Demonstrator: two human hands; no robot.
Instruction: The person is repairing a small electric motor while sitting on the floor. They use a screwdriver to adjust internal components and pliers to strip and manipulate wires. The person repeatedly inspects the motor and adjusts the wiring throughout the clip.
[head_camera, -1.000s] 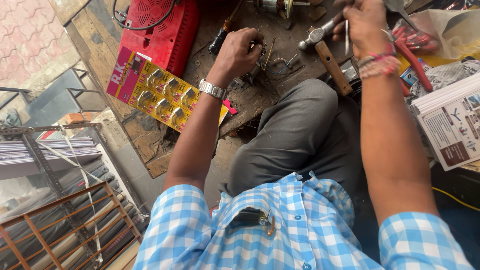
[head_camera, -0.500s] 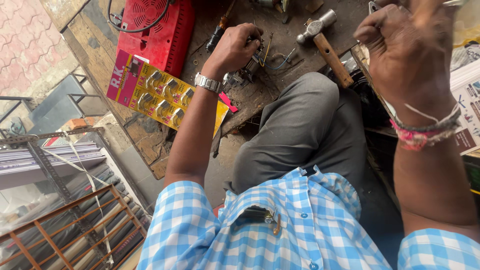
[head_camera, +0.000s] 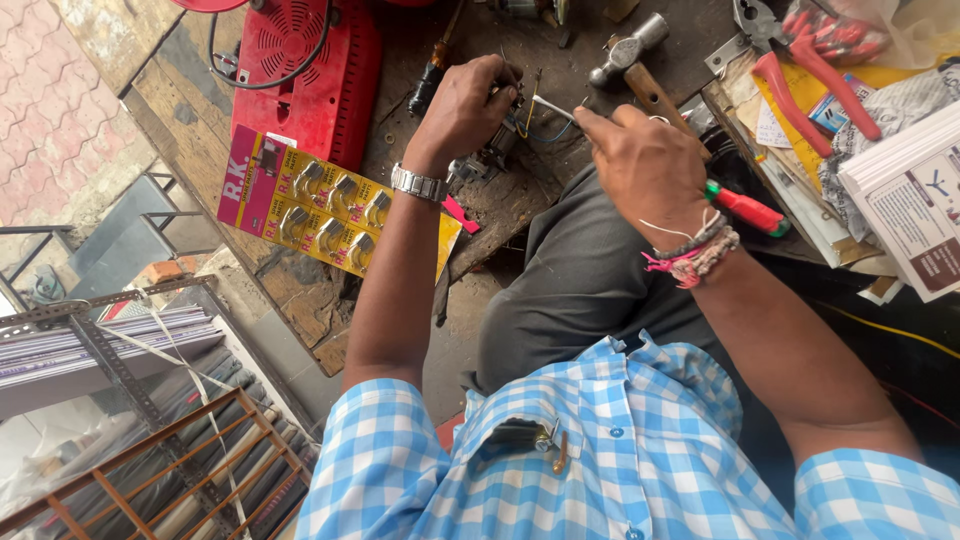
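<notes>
My left hand (head_camera: 465, 105): upper middle of the frame, fingers curled down over a small metal part (head_camera: 487, 158) on the wooden workbench (head_camera: 300, 290), gripping it from above.
My right hand (head_camera: 645, 165): just right of the left, the 2 hands close together but not touching; thumb and fingertip pinch the end of a thin white wire (head_camera: 552, 107).
Screwdriver (head_camera: 745, 208): its red and green handle sticks out below my right palm; I cannot tell how firmly I grip it.
Wire: runs from my right fingertips across to the part under my left hand.
Wristwatch (head_camera: 418, 184): silver, on my left wrist.
Thread bands (head_camera: 695, 252): pink and pale, on my right wrist.
Hammer (head_camera: 632, 62): wooden handle, lying at the top, just above my right hand.
Red pliers (head_camera: 810, 72): upper right, on the cluttered side.
Card of small parts (head_camera: 320, 205): yellow and pink, left of my left forearm.
Red fan casing (head_camera: 305, 75): upper left, with a black cord.
</notes>
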